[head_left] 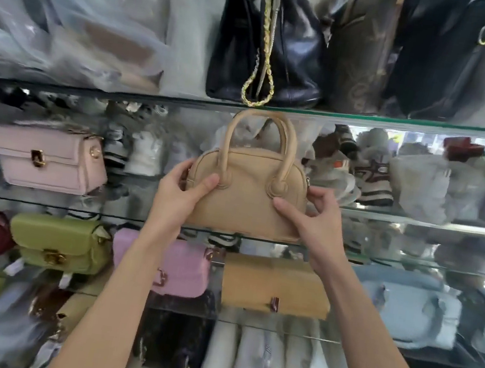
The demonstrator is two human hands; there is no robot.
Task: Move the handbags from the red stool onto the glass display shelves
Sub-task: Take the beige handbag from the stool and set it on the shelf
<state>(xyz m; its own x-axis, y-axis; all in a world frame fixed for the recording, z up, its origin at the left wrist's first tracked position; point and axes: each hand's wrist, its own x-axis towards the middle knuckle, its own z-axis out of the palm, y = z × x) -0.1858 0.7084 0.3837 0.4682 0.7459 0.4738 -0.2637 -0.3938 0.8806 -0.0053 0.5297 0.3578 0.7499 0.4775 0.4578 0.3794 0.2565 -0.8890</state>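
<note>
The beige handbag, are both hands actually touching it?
Touching. The head view shows the left hand and right hand gripping the beige handbag at its two ends, thumbs pressed on its front face.

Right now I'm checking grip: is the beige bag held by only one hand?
No, the left hand and right hand each grip a side of the beige bag.

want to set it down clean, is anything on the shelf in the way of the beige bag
Nothing visible blocks it. Both hands, left hand and right hand, hold the beige handbag at the glass shelf; the pink bag sits well apart.
</note>
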